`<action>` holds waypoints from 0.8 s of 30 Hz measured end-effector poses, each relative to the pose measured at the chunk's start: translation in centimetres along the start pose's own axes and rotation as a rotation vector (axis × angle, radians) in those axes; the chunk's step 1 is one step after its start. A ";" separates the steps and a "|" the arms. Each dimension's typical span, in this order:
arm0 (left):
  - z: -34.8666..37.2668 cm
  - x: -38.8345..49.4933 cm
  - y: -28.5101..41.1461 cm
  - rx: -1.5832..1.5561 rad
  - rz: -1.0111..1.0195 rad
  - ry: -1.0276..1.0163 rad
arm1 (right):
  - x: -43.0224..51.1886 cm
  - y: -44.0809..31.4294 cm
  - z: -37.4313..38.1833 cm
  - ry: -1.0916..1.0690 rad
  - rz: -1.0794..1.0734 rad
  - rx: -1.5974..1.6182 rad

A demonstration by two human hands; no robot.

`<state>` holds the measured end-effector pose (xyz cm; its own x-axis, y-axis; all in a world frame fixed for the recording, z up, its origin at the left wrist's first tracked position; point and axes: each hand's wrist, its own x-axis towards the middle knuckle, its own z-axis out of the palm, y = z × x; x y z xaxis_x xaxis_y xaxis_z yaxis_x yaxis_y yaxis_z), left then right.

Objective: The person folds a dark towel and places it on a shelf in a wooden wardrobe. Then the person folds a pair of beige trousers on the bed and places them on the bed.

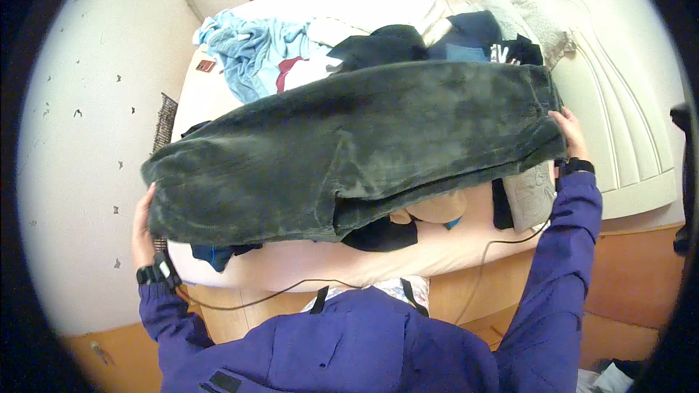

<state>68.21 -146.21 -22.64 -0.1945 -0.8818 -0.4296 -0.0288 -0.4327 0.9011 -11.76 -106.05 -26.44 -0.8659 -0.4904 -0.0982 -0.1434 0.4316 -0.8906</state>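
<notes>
A pair of dark green plush trousers [382,125] is stretched sideways above the bed, one leg lying over the other. My left hand [143,224] grips the waist end at the left. At the right, my right hand [570,128] holds the leg-cuff end, its thumb on the near face of the cloth. The fingers behind the fabric are hidden on both sides. Beneath and behind the trousers, parts of other clothes show, among them a black garment [382,46] and a beige piece [437,207].
A light bed [382,270] spreads before me. Light blue cloth [256,46] is heaped at the far left, near a small red object [205,66]. The cream headboard [617,136] stands at the right, a wall [82,174] at the left. Dark cables [246,305] run from both wrists.
</notes>
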 end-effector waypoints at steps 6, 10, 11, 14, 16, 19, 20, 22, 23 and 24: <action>3.6 14.3 -10.6 0.350 0.122 0.501 | -1.2 13.6 4.5 0.243 0.137 -0.496; 14.8 10.9 -21.9 0.272 0.195 -0.081 | -8.9 19.9 12.2 0.106 0.408 0.080; 17.9 8.3 -24.4 0.211 0.114 -0.257 | -10.8 20.6 13.3 0.090 0.557 0.217; 26.2 2.3 -28.7 0.100 -0.424 -0.395 | -14.4 21.1 15.5 0.072 0.672 0.424; 29.6 0.0 -30.1 -0.192 -0.713 -0.325 | -14.8 20.8 16.5 0.068 0.710 0.591; 32.9 -1.5 -31.9 -0.368 -0.766 -0.225 | -13.6 20.5 17.6 0.064 0.745 0.657; 33.4 -1.4 -32.4 -0.429 -0.761 -0.150 | -12.9 20.6 17.8 0.066 0.741 0.664; 34.1 -0.8 -33.4 -0.537 -0.769 -0.003 | -11.5 21.0 18.1 0.089 0.736 0.674; 34.2 -0.5 -33.8 -0.609 -0.741 0.021 | -10.9 21.3 18.2 0.096 0.744 0.692; 34.2 -0.2 -34.2 -0.675 -0.709 0.067 | -10.1 21.7 18.2 0.098 0.755 0.708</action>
<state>35.66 -124.86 -51.35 -0.2922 -0.3757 -0.8795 0.4535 -0.8641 0.2184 2.63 -105.51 -52.81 -0.6532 -0.1996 -0.7304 0.7391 0.0419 -0.6723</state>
